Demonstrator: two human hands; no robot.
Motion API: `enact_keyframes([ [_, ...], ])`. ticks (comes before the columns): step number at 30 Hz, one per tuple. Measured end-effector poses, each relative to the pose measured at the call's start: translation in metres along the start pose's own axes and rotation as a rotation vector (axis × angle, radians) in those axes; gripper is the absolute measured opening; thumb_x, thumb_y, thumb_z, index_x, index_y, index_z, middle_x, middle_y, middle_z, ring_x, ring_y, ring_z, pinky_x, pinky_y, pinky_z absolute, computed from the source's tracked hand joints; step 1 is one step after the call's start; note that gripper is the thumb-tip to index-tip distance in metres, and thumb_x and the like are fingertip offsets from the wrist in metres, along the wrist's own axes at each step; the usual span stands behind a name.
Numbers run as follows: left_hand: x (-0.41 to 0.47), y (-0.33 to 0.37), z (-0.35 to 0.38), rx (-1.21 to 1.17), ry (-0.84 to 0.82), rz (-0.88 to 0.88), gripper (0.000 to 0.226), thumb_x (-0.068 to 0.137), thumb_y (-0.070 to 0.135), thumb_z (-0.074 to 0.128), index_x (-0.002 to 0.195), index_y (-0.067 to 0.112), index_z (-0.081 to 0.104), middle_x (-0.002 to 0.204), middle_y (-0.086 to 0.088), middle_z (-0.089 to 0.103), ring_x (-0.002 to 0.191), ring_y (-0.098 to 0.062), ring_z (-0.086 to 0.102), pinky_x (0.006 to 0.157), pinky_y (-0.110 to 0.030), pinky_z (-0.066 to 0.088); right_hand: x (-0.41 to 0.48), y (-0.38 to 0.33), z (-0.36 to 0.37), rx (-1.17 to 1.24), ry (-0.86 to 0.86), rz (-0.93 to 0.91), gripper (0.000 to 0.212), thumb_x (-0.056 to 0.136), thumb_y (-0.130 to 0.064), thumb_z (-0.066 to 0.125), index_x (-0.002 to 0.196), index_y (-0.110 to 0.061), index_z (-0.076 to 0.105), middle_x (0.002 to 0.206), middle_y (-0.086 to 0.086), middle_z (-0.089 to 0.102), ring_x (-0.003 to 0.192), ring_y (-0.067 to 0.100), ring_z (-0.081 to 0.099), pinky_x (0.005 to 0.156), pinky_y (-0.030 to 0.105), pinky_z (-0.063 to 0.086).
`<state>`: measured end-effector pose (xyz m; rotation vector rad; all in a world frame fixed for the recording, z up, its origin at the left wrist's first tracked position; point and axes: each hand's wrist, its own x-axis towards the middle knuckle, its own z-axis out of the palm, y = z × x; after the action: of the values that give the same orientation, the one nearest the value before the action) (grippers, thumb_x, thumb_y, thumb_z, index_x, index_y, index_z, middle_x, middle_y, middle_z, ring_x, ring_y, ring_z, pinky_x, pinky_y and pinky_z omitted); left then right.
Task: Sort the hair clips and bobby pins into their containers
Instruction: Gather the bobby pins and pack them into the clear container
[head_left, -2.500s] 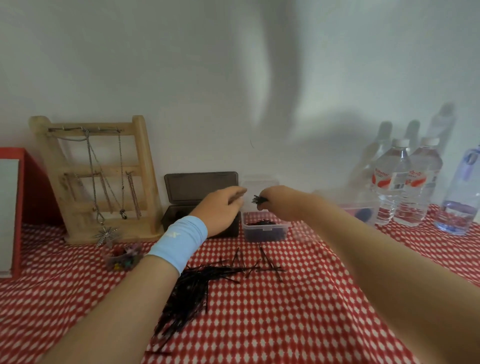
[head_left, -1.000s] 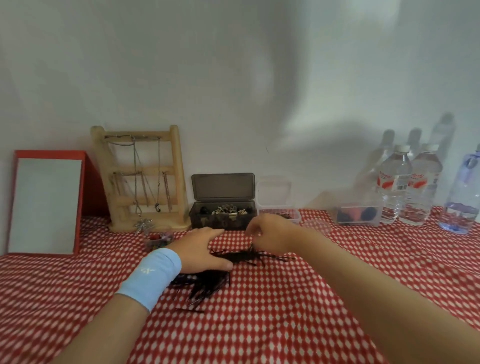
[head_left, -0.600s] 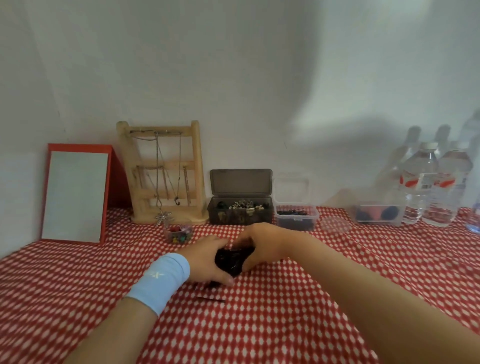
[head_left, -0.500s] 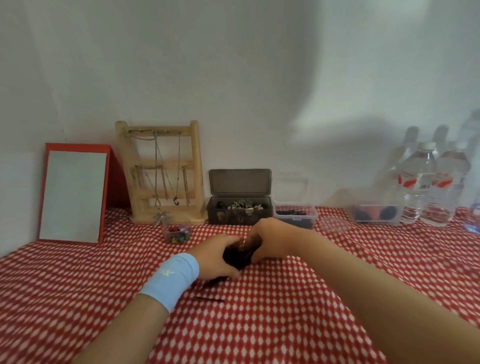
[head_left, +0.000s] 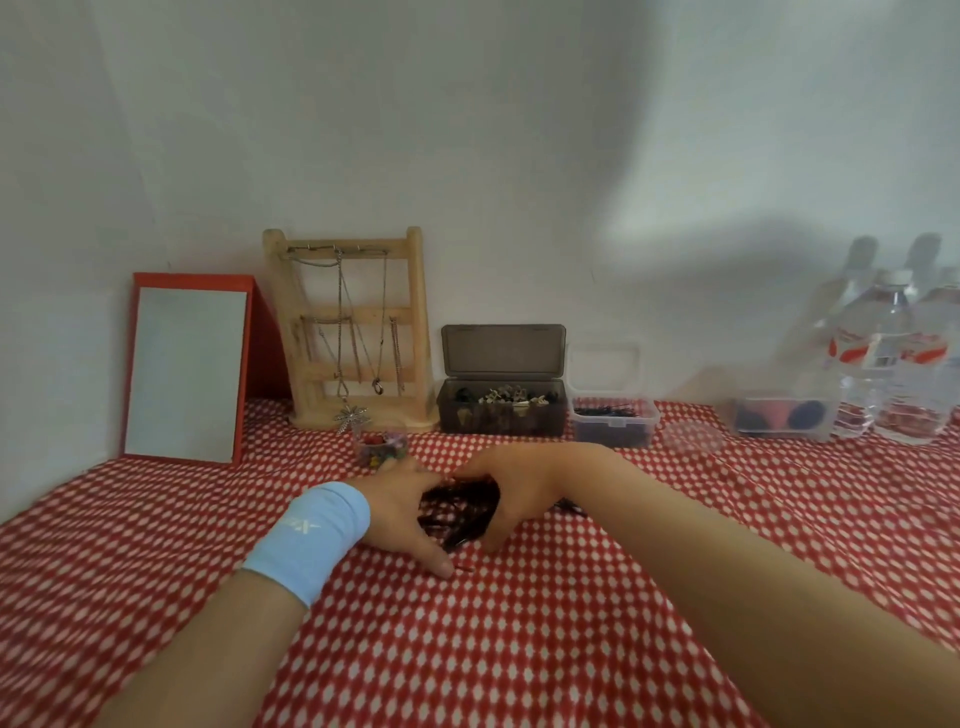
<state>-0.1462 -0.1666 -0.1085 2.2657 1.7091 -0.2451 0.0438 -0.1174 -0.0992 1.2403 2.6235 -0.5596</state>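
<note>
Red checked cloth (head_left: 493, 649) nearest. On it, mid-table, black bobby pins (head_left: 460, 512) bunched in a flat heap, mostly slanting lower left to upper right; tips hard to make out. Cupped by left hand (head_left: 400, 512) and right hand (head_left: 524, 491), fingers curled round the heap, hiding its edges. Behind, dark box (head_left: 501, 418) of hair clips (head_left: 511, 399), clear tub (head_left: 615, 426) just beside it

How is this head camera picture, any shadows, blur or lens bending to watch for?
Head view: soft, even light; a broad shadow falls across the wall at right, with bottle shadows behind the water bottles. Head view: wide-angle bending curves the tablecloth's far edge; the bobby pins between the left hand and right hand are a dark smear.
</note>
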Motion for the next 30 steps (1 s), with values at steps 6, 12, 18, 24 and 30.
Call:
enact_keyframes([
  [6,0.023,0.002,0.004,-0.204,0.134,0.06,0.069,0.076,0.047,0.079,0.138,0.026,0.055,0.133,0.011,0.057,0.122,-0.014,0.054,0.105,-0.032,0.044,-0.009,0.012,-0.002,-0.073,0.129,0.016,0.047,0.089,-0.043,0.072,0.133,-0.029,0.065,0.123,-0.005,0.066,0.109,0.016,0.059,0.101,0.032,0.048],
  [12,0.047,0.041,0.005,-0.253,0.248,0.141,0.047,0.083,0.036,0.075,0.126,0.024,0.063,0.123,0.008,0.064,0.112,-0.014,0.059,0.096,-0.027,0.047,-0.032,0.046,-0.007,-0.043,0.167,0.115,0.042,0.084,-0.049,0.075,0.122,-0.031,0.072,0.11,-0.01,0.072,0.094,0.009,0.065,0.095,0.033,0.055],
  [18,0.064,0.07,-0.005,-0.209,0.173,0.127,0.064,0.081,0.058,0.064,0.138,0.031,0.052,0.138,0.003,0.055,0.125,-0.021,0.053,0.104,-0.039,0.045,-0.077,0.068,-0.016,0.227,0.401,0.176,0.03,0.096,-0.036,0.063,0.124,-0.028,0.071,0.119,-0.013,0.069,0.101,0.002,0.061,0.097,0.025,0.045],
  [24,0.083,0.115,-0.002,-0.015,0.117,0.088,0.101,0.071,0.083,0.055,0.15,0.024,0.035,0.155,-0.006,0.03,0.141,-0.029,0.027,0.114,-0.046,0.032,-0.08,0.101,-0.002,0.003,0.362,0.554,0.026,0.098,-0.025,0.054,0.115,-0.014,0.069,0.114,0.004,0.069,0.092,0.018,0.061,0.079,0.026,0.046],
  [30,0.098,0.118,-0.002,-0.122,0.172,0.216,0.073,0.074,0.062,0.073,0.137,0.031,0.054,0.133,0.004,0.045,0.13,-0.021,0.039,0.108,-0.041,0.04,-0.09,0.107,0.005,0.247,0.352,0.369,0.038,0.097,-0.007,0.052,0.126,-0.023,0.071,0.128,-0.005,0.068,0.115,0.014,0.062,0.106,0.032,0.047],
])
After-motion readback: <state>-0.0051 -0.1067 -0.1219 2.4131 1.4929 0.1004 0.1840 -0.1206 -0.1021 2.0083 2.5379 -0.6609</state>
